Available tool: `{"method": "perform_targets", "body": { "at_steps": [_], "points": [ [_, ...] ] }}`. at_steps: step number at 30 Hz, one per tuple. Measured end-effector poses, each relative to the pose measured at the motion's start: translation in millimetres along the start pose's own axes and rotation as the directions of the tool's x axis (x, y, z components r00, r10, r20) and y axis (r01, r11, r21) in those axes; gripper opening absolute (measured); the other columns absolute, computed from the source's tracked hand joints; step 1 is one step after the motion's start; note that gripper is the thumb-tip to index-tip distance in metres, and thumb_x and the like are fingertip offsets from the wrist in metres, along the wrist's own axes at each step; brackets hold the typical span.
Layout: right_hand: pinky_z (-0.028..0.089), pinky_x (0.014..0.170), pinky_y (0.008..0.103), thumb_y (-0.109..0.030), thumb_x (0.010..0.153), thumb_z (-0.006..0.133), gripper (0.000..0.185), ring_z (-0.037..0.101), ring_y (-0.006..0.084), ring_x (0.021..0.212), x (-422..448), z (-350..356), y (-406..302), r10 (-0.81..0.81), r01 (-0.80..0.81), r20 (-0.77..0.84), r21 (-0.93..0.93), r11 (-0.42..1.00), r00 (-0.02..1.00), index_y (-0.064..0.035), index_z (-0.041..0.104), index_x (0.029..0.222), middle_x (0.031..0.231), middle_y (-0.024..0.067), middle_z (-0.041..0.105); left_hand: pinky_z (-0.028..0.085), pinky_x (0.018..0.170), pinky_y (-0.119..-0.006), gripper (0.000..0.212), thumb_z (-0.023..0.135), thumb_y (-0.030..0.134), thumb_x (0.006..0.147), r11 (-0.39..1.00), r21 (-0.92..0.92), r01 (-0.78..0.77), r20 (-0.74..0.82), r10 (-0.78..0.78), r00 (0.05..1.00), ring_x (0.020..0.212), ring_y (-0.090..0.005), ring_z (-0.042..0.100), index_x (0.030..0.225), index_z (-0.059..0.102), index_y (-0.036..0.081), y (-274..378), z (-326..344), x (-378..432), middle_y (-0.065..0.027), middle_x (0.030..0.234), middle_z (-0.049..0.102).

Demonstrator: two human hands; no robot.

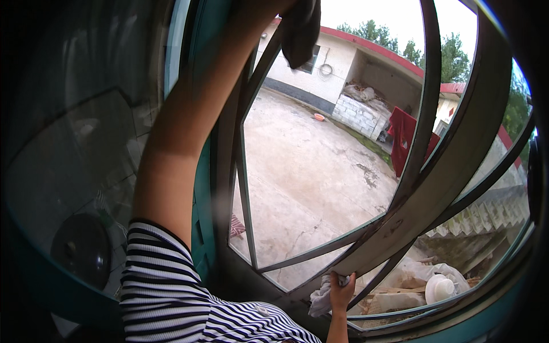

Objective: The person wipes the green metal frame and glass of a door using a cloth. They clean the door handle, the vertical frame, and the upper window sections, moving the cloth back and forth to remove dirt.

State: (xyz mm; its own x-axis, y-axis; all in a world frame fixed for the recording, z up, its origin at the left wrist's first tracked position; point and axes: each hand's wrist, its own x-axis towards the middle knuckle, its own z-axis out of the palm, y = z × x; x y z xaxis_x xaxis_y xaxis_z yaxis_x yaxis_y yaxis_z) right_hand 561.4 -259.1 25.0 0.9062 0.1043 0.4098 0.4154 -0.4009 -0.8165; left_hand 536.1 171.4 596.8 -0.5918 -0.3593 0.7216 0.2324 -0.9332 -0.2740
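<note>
My left arm, in a black-and-white striped sleeve (pixel 158 274), reaches up along the left of a dark metal window frame (pixel 399 223). A dark cloth (pixel 300 40) hangs from my left hand at the top edge. The cloth and the picture's edge hide the fingers. Low in the view, my right hand (pixel 342 293) grips a crumpled pale grey cloth (pixel 321 298). That hand touches the lower edge of the frame's wide bar, its thumb upright against it. Thinner bars (pixel 315 253) divide the panes around it.
A teal frame (pixel 201 244) stands beside my left arm. Behind it, in shadow, is a round black pan or lid (pixel 81 251). Beyond the window lie a concrete yard (pixel 309 171), an orange basin (pixel 319 117), a red cloth (pixel 402 137) and a white plastic object (pixel 439 289) among debris.
</note>
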Motion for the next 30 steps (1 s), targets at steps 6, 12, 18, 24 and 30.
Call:
{"method": "perform_targets", "body": {
  "at_steps": [6,12,18,24,30],
  "points": [
    [0.046,0.095,0.0379,-0.030,0.086,0.078,0.059,0.062,0.0316,0.108,0,-7,2,0.055,-0.059,-0.065,-0.048,0.997,0.996,0.0056,0.054,0.127,0.117,0.0197,0.065,0.051,0.083,-0.045,0.035,0.057,0.016,0.092,0.953,-0.121,0.279,0.301,-0.233,0.925,0.091,-0.0328,0.063,0.125,0.056,0.007,-2,33,6,-0.0161,0.104,0.063],
    [0.045,0.098,0.0358,-0.028,0.088,0.077,0.062,0.060,0.0286,0.112,0,-4,6,0.048,-0.048,-0.002,-0.013,0.999,0.999,0.0058,0.052,0.133,0.124,0.0194,0.063,0.052,0.083,-0.043,0.037,0.060,0.016,0.094,0.928,-0.154,0.338,0.392,-0.256,0.883,0.091,-0.0344,0.062,0.129,0.053,0.005,14,-49,-114,-0.0178,0.108,0.061],
    [0.043,0.100,0.0360,-0.027,0.089,0.077,0.059,0.059,0.0287,0.113,0,-8,6,0.015,-0.016,0.018,0.046,0.999,1.000,0.0054,0.053,0.132,0.123,0.0180,0.063,0.051,0.094,-0.052,0.047,0.057,0.009,0.091,0.821,0.380,0.426,0.624,-0.567,0.537,0.109,-0.0519,0.057,0.136,0.047,-0.002,86,-194,-231,-0.0376,0.134,0.047],
    [0.042,0.102,0.0349,-0.025,0.090,0.075,0.057,0.058,0.0274,0.113,2,-10,3,0.030,-0.032,0.024,0.099,0.995,0.999,0.0049,0.053,0.133,0.124,0.0176,0.063,0.047,0.094,-0.038,0.052,0.066,0.003,0.085,0.861,0.063,0.504,0.620,-0.430,0.657,0.109,-0.0324,0.056,0.134,0.056,0.014,75,-204,-204,-0.0194,0.116,0.053],
    [0.041,0.102,0.0347,-0.024,0.092,0.073,0.056,0.058,0.0266,0.113,3,-4,-1,0.012,-0.019,0.062,0.104,0.994,0.998,0.0059,0.051,0.135,0.125,0.0182,0.062,0.053,0.067,-0.041,0.024,0.048,0.020,0.100,0.977,0.193,-0.087,-0.089,0.106,0.990,0.071,-0.0251,0.064,0.112,0.064,0.006,-18,-53,-76,-0.0095,0.084,0.065]
  ]
}}
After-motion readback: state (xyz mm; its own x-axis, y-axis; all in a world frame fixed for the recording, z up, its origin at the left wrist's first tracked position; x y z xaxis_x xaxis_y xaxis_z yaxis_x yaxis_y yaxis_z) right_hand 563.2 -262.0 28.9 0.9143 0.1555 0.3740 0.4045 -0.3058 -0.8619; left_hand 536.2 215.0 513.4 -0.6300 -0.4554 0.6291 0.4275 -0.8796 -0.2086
